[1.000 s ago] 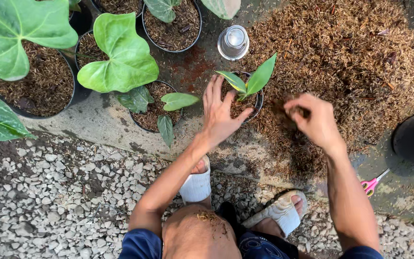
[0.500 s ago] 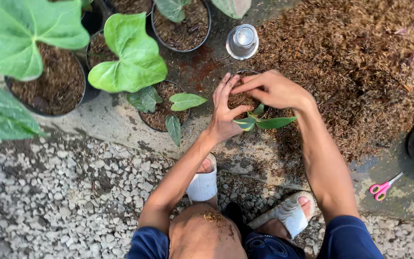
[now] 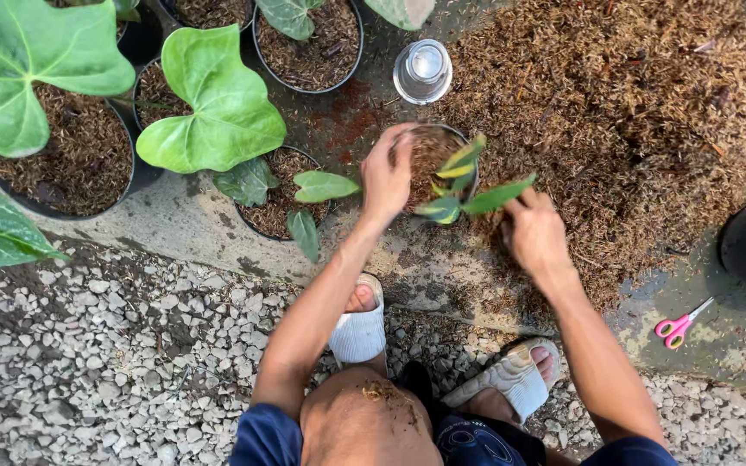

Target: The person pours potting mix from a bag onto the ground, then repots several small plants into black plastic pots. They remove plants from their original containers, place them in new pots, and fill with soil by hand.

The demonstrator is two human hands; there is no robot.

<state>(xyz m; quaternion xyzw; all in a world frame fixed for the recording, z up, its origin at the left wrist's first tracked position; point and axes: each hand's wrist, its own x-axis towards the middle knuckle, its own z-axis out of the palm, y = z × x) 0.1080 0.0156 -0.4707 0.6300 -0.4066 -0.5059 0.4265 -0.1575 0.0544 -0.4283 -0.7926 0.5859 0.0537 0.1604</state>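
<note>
seen from above: left hand cupped over the rim of a small black pot, fingers pressing its mulch; right hand loosely curled beside the seedling. packing seems underway; firmer, even pressing likely follows. loose mulch pile lies beyond.

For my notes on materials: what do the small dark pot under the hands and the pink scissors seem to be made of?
Small dark round pot: probably thin plastic, judging by its slim rim. Pink-handled scissors: glossy plastic handles; blades look metal, too small to confirm.
</note>
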